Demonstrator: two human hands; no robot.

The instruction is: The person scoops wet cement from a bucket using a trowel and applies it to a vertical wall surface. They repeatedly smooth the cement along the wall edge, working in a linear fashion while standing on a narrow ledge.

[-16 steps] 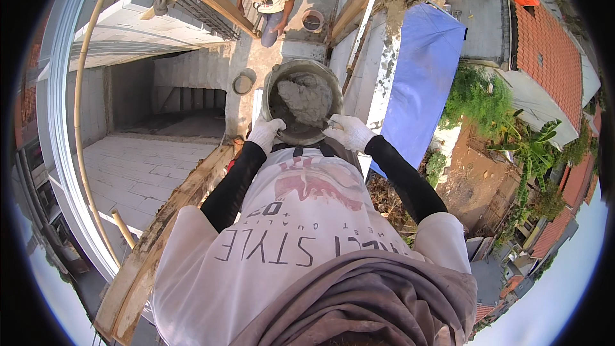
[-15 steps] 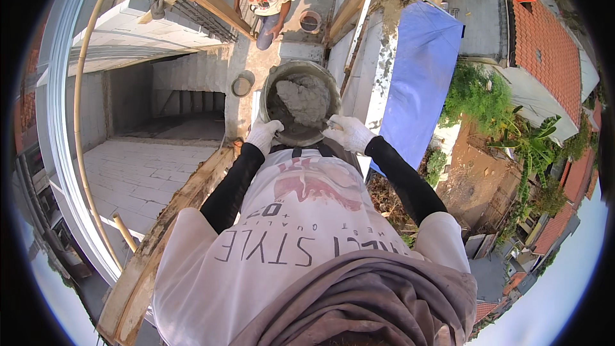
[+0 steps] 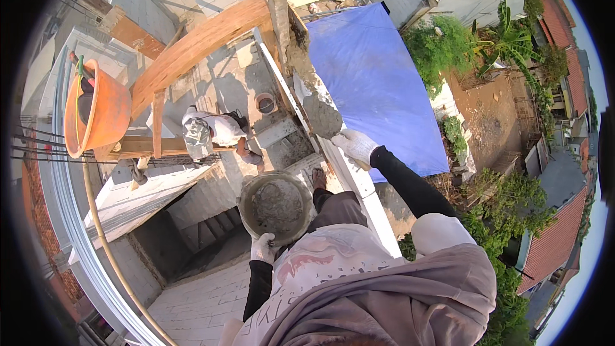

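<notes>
Head view, looking down from a high wall edge. Far left: orange plastic bucket [image 3: 96, 112] hangs tilted beside curved grey pipes [image 3: 61, 173] and thin steel bars, close to the picture's rim. Right of it, long wooden plank [image 3: 192, 48] runs diagonally up toward a vertical timber post [image 3: 277, 0]. Below the plank, another person in a white shirt [image 3: 208, 133] stands on a grey concrete slab [image 3: 237, 83], well below. Under that, an open stairwell [image 3: 205, 243] drops away, with a pale tiled floor [image 3: 192, 301] at bottom.

Centre: round grey bucket of wet mortar [image 3: 275, 208] sits just in front of the person's body, rim up, over the stairwell gap. Left hand [image 3: 262, 248], in a white glove, grips the bucket's near rim, fingers curled closed on it. Room left of the bucket is open air down to the stairs.

Right of centre: narrow white wall top [image 3: 349, 186] runs diagonally; mortar lump [image 3: 321, 115] sits at its upper stretch. Right hand [image 3: 354, 146], white-gloved, on a black sleeve, reaches out by the mortar lump, fingers bent; cannot tell if it holds a tool.

Further right, past the wall edge: blue tarpaulin [image 3: 378, 83], sheer drop, green shrubs [image 3: 506, 211], bare brown ground [image 3: 493, 115], red tiled roofs [image 3: 551, 243].
</notes>
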